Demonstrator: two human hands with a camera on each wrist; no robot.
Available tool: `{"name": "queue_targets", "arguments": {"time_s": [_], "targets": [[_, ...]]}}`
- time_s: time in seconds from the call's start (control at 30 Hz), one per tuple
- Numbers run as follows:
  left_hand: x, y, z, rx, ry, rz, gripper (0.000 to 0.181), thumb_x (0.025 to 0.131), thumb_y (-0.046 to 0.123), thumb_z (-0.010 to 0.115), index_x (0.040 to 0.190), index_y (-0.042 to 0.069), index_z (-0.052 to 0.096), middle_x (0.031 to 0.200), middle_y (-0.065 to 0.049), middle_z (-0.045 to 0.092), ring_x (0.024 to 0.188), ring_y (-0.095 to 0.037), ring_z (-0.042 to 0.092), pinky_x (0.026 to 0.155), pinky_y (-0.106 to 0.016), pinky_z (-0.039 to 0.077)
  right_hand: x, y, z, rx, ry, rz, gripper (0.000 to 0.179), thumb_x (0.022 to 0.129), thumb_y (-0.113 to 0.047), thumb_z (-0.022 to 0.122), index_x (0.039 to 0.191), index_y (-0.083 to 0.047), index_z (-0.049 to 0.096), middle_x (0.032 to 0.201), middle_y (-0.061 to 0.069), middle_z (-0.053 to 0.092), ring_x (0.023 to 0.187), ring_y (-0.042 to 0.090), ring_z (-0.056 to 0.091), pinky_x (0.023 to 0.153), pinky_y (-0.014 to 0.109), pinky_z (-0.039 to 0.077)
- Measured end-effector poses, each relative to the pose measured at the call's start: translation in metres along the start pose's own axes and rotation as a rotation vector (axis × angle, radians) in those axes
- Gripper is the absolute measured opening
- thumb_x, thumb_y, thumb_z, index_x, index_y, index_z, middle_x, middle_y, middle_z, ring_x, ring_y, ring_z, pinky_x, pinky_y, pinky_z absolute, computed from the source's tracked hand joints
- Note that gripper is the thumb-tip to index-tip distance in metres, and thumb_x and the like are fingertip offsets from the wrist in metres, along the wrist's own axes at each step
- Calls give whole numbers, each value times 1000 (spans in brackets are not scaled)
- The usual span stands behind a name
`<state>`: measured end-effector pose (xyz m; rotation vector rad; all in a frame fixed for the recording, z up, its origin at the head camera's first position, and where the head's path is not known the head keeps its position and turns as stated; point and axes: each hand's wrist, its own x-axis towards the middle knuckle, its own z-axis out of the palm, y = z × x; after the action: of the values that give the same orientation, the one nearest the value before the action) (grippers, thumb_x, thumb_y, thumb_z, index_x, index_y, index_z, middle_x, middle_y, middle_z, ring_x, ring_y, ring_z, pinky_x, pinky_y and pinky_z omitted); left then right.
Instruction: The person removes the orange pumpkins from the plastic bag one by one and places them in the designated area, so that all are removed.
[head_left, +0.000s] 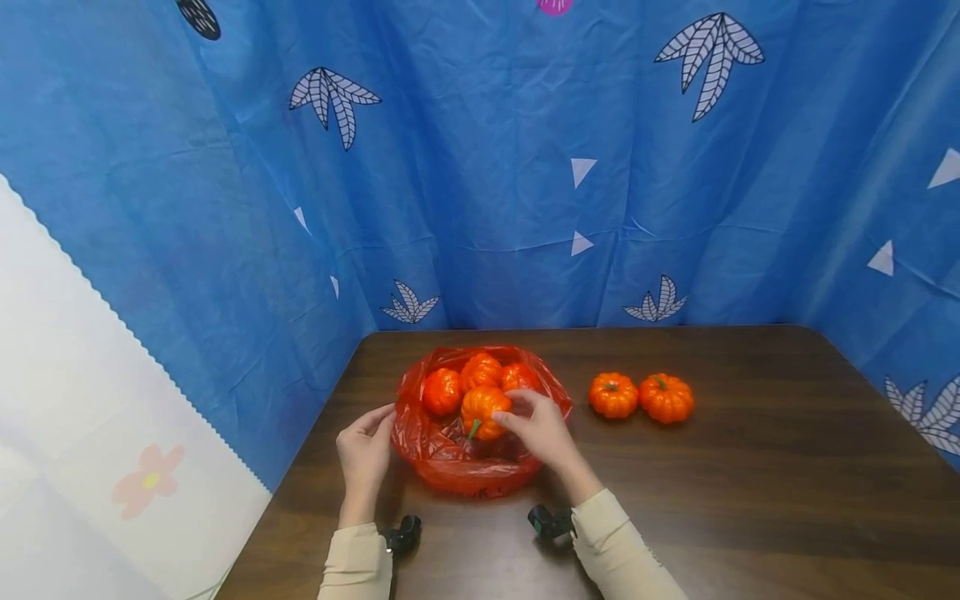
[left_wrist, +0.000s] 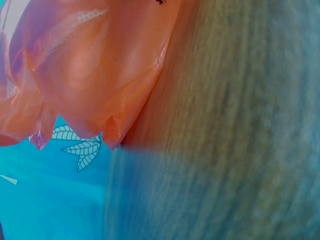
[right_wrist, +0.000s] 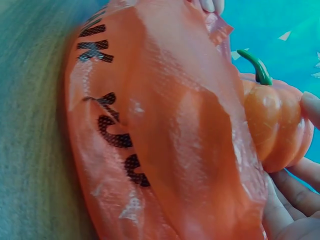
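A red plastic bag (head_left: 480,482) stands with its mouth spread wide, and three small orange pumpkins (head_left: 442,392) lie inside. My left hand (head_left: 365,454) pinches the bag's left rim between thumb and fingers. Over the bag's mouth, my right hand (head_left: 542,429) holds another small pumpkin (head_left: 483,410), its green stem pointing down toward me. The right wrist view shows this pumpkin (right_wrist: 276,122) just beyond the bag's rim, with thumb and fingers around it. Only the bag's side (left_wrist: 95,65) shows in the left wrist view; the left hand is hidden there.
Two more small pumpkins (head_left: 613,395) sit side by side on the brown wooden table (head_left: 750,500), right of the bag. A blue patterned curtain (head_left: 510,183) hangs behind the table. Black wrist cameras (head_left: 405,535) show beside both sleeves.
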<state>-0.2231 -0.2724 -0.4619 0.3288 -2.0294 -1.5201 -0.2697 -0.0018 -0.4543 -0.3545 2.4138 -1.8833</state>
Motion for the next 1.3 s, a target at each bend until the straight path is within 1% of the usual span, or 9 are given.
{"name": "queue_targets", "arguments": {"time_s": [0.1,0.2,0.47,0.63,0.73,0.9,1.07,1.13,1.3], "targets": [[0,0,0,4,5,10,14,90,7,73,102,2,78,102,-18,77,81,0,72,70,-14,58,0,-3,-2,10,11,9,44,88,-29,78,126,-11,65,126,10,67,110,28,66,89,42,61],[0,0,0,4,7,15,14,90,7,73,102,2,78,102,-18,77,82,-2,72,70,-14,58,-1,-5,-4,13,25,11,42,87,-29,78,125,-13,66,125,9,68,111,28,66,91,43,60],[0,1,0,5,5,11,15,91,9,73,103,2,79,102,-20,76,88,-14,75,71,-12,57,-1,-7,-9,20,41,2,42,87,-28,79,123,-12,68,124,10,69,110,29,66,92,43,60],[0,1,0,2,-4,17,16,91,8,72,104,1,78,103,-21,76,90,-18,75,71,-11,56,0,-6,-12,30,42,-14,42,87,-28,79,123,-9,68,122,12,69,110,30,66,91,43,60],[0,0,0,2,-3,17,15,91,7,72,104,2,78,103,-20,76,89,-14,75,71,-12,57,1,-6,-14,47,45,-15,42,87,-28,79,122,-8,68,122,14,69,110,31,67,91,43,60],[0,-1,0,9,-1,19,14,91,7,72,103,3,79,102,-18,77,85,-6,73,70,-13,57,2,-7,-19,79,54,14,41,86,-29,79,121,-9,69,121,13,69,108,30,67,90,42,60],[0,-1,0,19,3,19,15,91,7,72,103,2,78,103,-19,76,87,-12,74,71,-13,57,1,-11,-26,80,65,36,42,86,-30,80,122,-10,70,123,12,70,110,28,65,91,40,60],[0,-1,0,19,4,12,15,91,8,72,104,3,78,103,-19,76,88,-13,75,71,-12,57,0,-12,-27,83,64,42,42,86,-30,79,122,-10,70,124,12,69,111,29,65,92,40,60],[0,1,0,17,6,1,15,91,8,73,104,3,78,103,-20,76,85,-4,72,71,-11,56,-1,-14,-30,82,64,44,43,87,-31,79,123,-10,70,126,12,68,112,30,66,92,41,60]]}}
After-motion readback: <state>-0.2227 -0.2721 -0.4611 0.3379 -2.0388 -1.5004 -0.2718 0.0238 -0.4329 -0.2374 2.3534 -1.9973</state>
